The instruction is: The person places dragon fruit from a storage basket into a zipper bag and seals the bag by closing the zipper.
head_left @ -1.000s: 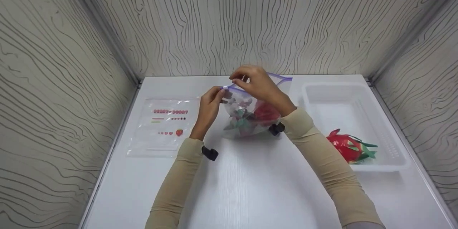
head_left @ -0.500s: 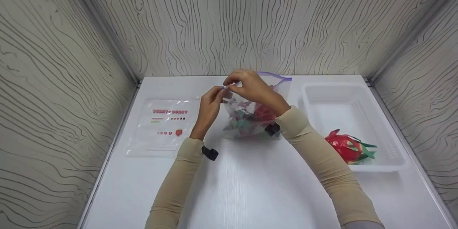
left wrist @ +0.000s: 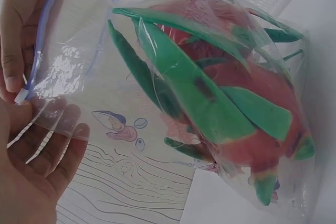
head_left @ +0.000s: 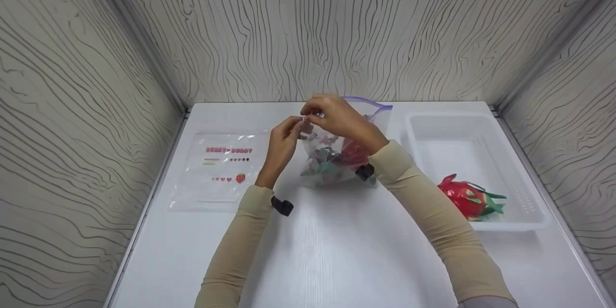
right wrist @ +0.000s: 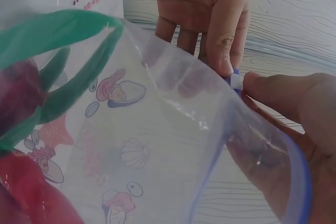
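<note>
A clear zip bag (head_left: pixel 313 180) with purple edging and printed shells stands at the table's back middle. Inside it are red dragon fruits (left wrist: pixel 257 103) with green leaf-like scales. My left hand (head_left: pixel 281 142) pinches the left corner of the bag's mouth between thumb and forefinger, its other fingers spread behind the plastic. At that same corner, my right hand (head_left: pixel 337 118) has thumb and fingertips on the small white slider (right wrist: pixel 236 81). Away from the slider, the two purple edges stand apart, so the mouth gapes on the right.
A flat clear bag (head_left: pixel 192 190) with red lettering and a strawberry print lies to the left. On the right stands a white plastic basket (head_left: pixel 536 224) with another dragon fruit (head_left: pixel 467 197) in it. Patterned wall panels (head_left: pixel 308 33) close off the back and sides.
My right hand has moved left and slightly down to the bag's corner and taken hold of the slider there. The left hand has kept its place.
</note>
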`<state>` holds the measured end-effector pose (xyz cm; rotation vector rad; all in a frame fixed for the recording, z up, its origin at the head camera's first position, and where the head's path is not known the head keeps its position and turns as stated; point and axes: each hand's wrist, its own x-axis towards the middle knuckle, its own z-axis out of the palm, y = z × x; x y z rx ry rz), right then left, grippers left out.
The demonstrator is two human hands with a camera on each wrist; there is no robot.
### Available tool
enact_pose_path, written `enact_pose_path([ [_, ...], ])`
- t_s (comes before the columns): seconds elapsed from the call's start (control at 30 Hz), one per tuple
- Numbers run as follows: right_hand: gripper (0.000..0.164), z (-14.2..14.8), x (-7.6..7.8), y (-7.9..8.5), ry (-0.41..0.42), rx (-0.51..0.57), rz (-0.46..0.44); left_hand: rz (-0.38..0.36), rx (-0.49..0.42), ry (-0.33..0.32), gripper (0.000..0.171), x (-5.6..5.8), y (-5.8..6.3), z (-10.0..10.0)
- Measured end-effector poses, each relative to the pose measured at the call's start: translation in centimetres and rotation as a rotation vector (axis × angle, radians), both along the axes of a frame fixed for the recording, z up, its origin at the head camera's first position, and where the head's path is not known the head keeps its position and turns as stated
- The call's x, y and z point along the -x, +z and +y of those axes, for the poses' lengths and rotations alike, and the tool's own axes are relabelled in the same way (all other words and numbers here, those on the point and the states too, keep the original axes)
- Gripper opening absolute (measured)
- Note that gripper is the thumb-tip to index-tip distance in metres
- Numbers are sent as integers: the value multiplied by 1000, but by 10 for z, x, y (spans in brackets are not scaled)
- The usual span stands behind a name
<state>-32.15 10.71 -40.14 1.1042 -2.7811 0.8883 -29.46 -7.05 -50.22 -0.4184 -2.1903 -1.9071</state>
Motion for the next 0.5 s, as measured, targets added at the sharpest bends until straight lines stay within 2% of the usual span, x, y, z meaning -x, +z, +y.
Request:
enact_pose_path([
  [0.5,13,-1,4,-4,4,-2,24,-9,-18,7,24,1,0,1],
])
